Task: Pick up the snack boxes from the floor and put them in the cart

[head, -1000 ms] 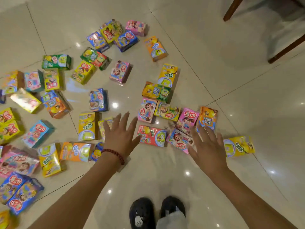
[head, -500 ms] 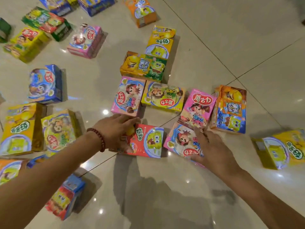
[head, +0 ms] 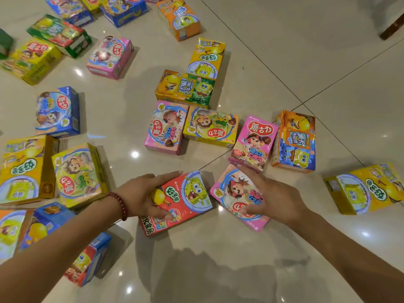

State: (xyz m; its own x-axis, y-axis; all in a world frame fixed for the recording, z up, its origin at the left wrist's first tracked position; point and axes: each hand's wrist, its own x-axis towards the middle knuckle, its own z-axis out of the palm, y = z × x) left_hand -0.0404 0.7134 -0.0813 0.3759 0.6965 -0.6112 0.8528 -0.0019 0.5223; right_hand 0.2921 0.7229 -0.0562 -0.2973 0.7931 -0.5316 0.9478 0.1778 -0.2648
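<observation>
Several colourful snack boxes lie scattered over the glossy tiled floor. My left hand (head: 144,196) grips the left end of a red box (head: 185,200), fingers over its far edge and thumb at its near side. That box looks tilted, its near edge raised. My right hand (head: 271,197) lies over a pink box (head: 231,193) beside it, fingers curled round its far and near edges. No cart is in view.
More boxes ring my hands: a pink one (head: 253,143) and an orange-blue one (head: 294,141) just beyond, a yellow one (head: 367,189) at the right, yellow ones (head: 78,173) at the left. A dark wooden leg (head: 392,29) stands at the top right. Bare tiles lie near me.
Both hands came down from above the boxes onto them. My left hand has closed on the red box and tipped it up; my right hand has closed over the pink box.
</observation>
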